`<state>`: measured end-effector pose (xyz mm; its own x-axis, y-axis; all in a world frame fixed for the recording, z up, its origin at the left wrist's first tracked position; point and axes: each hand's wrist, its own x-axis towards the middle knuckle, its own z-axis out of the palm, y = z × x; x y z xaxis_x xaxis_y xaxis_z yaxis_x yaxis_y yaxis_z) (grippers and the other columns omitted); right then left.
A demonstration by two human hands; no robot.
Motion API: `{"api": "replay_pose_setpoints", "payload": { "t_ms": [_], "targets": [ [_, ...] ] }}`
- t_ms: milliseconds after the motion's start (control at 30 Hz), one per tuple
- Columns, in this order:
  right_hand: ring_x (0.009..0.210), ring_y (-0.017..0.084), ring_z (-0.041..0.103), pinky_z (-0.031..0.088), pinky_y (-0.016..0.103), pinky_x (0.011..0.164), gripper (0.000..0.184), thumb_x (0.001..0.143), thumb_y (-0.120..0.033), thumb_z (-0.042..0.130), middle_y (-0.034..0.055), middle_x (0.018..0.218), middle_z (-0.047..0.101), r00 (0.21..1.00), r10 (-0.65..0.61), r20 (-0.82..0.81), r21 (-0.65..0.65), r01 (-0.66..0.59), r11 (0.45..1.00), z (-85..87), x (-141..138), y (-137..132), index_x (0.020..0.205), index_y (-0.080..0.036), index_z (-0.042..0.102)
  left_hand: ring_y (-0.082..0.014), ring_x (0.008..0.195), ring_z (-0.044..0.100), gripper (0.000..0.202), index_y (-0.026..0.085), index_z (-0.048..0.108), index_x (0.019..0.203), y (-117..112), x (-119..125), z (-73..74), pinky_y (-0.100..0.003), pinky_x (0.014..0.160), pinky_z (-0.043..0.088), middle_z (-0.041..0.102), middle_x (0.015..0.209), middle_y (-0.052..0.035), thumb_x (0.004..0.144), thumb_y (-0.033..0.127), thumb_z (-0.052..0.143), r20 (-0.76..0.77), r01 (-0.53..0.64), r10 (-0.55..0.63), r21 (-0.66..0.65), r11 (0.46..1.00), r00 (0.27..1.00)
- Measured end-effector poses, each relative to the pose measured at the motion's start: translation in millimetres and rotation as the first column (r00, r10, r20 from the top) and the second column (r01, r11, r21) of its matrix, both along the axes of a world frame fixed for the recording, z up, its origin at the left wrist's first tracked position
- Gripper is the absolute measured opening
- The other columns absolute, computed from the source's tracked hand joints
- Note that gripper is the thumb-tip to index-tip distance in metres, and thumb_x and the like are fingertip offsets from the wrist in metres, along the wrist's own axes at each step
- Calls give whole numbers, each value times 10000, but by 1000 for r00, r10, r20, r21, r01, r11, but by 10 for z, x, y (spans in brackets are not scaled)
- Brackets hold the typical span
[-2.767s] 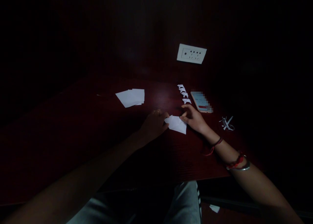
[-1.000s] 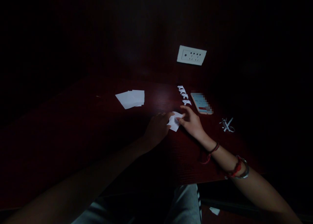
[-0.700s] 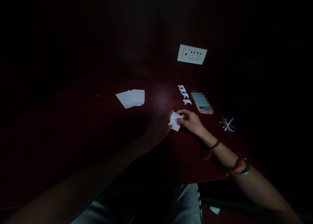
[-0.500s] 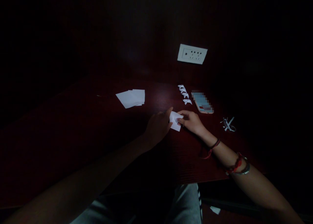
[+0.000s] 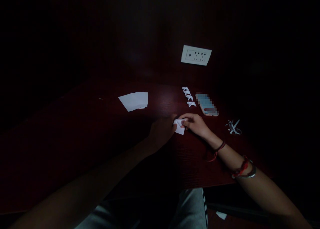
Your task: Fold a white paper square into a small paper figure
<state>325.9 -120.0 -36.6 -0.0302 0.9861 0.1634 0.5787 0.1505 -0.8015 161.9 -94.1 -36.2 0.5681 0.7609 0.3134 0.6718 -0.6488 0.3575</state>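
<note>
A small white sheet of paper (image 5: pixel 179 129) is held between my two hands over the dark red table, its far edge bent over toward me. My left hand (image 5: pixel 162 130), mostly in shadow, grips the paper's left side with thumb and fingers. On the right side my right hand (image 5: pixel 196 124) pinches the sheet, thumb on top. Several small folded paper pieces (image 5: pixel 189 97) lie in a row just beyond my right hand. Farther left rests a loose stack of white paper sheets (image 5: pixel 135 100).
A phone (image 5: pixel 207 105) lies right of the folded pieces. Thin paper strips (image 5: pixel 233 127) are heaped at the right. A white socket panel (image 5: pixel 196 55) is on the wall behind. One paper scrap (image 5: pixel 221 215) lies below the table's front edge (image 5: pixel 195 186).
The far edge of the held paper has been folded over toward me, so less of the sheet shows. My left fingers have come down and closer to my right hand.
</note>
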Motion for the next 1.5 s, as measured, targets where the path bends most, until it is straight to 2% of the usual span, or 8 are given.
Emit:
{"api": "replay_pose_setpoints", "payload": {
  "t_ms": [100, 300, 433, 533, 733, 1000, 1267, 1500],
  "targets": [
    [554, 112, 543, 410, 234, 526, 220, 712, -184, 474, 16, 635, 633, 997, 24, -68, -52, -28, 998, 16, 11, -5, 868, -154, 626, -149, 681, 569, 189, 223, 530, 963, -17, -40, 18, -235, 550, 390, 614, 804, -6, 809, 259, 428, 2, 38, -38, -1, 999, 999],
    [568, 108, 530, 409, 246, 533, 222, 698, -272, 544, 40, 715, 645, 977, 121, -174, -136, -145, 980, 70, 39, -24, 837, -141, 658, -133, 736, 570, 211, 220, 551, 962, -3, -103, -27, -237, 635, 416, 625, 853, 1, 777, 211, 451, 142, 146, -129, -119, 982, 981],
    [546, 107, 536, 423, 251, 537, 177, 632, -233, 615, 21, 662, 633, 963, 57, -262, -128, -93, 987, 26, 23, -15, 783, -144, 642, -116, 734, 572, 164, 193, 586, 851, 5, -118, -4, -221, 657, 424, 629, 816, 7, 764, 288, 485, 292, 238, -152, -288, 927, 944],
    [552, 106, 545, 435, 253, 552, 208, 610, -187, 624, 5, 657, 622, 961, 39, -272, -106, -70, 992, -7, -2, -22, 815, -153, 618, -112, 667, 569, 180, 184, 573, 777, 0, -122, 10, -216, 591, 420, 617, 730, 15, 768, 335, 476, 338, 223, -102, -339, 914, 936],
    [672, 124, 563, 442, 261, 636, 147, 701, -187, 545, 22, 761, 623, 994, 80, -76, 81, -74, 994, 38, -79, -88, 835, -166, 603, -108, 689, 574, 189, 190, 503, 895, -22, -87, 36, -221, 628, 433, 604, 768, 25, 711, 149, 514, 379, 112, -37, -179, 977, 925],
    [699, 126, 530, 402, 243, 660, 118, 792, -233, 481, 22, 758, 585, 989, -43, 138, 367, -11, 930, 261, -211, -254, 777, -184, 587, -118, 748, 574, 209, 176, 463, 987, -86, -67, 149, -238, 698, 445, 614, 859, -7, 784, 128, 454, 300, 88, -110, 86, 992, 948],
    [705, 130, 485, 354, 250, 676, 107, 823, -183, 418, 15, 739, 522, 943, -45, 330, 371, -86, 925, 311, -229, -277, 773, -178, 512, -137, 761, 578, 229, 158, 454, 1029, -93, -62, 172, -251, 708, 444, 625, 874, -23, 802, 127, 444, 202, 76, -126, 237, 968, 971],
    [695, 134, 462, 327, 273, 688, 111, 829, -196, 419, 10, 722, 515, 911, -66, 408, 388, -107, 915, 315, -226, -268, 760, -178, 503, -149, 760, 575, 229, 147, 455, 1039, -87, -60, 178, -295, 743, 429, 623, 894, -42, 813, 133, 424, 122, 110, -143, 244, 964, 982]
  ]
}}
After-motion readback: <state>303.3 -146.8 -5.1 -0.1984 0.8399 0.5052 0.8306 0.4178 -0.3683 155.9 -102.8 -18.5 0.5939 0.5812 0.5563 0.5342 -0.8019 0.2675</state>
